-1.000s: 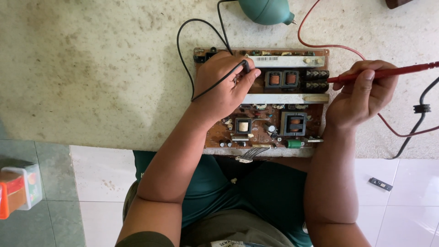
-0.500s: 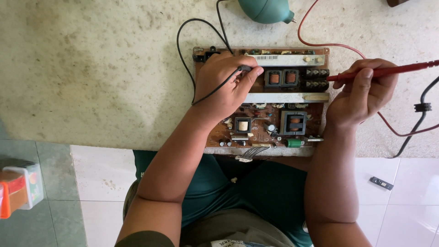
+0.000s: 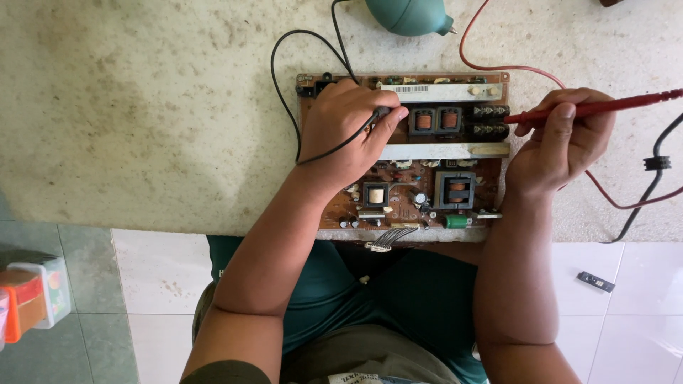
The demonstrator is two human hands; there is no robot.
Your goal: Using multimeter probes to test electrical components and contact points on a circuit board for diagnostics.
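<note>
Now red probe (image 3: 597, 108) in right hand (image 3: 562, 146).

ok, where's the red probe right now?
Head view, right side: the red probe is in the right hand, its tip at the right edge of the circuit board, by the black connectors.

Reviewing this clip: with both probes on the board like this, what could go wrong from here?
1. The brown circuit board overhangs the speckled stone counter edge; pressure from the left hand might tip it.
2. The red probe in the right hand touches closely spaced black terminals; a slip could bridge them.
3. The looping black lead could snag and drag the black probe.
</note>
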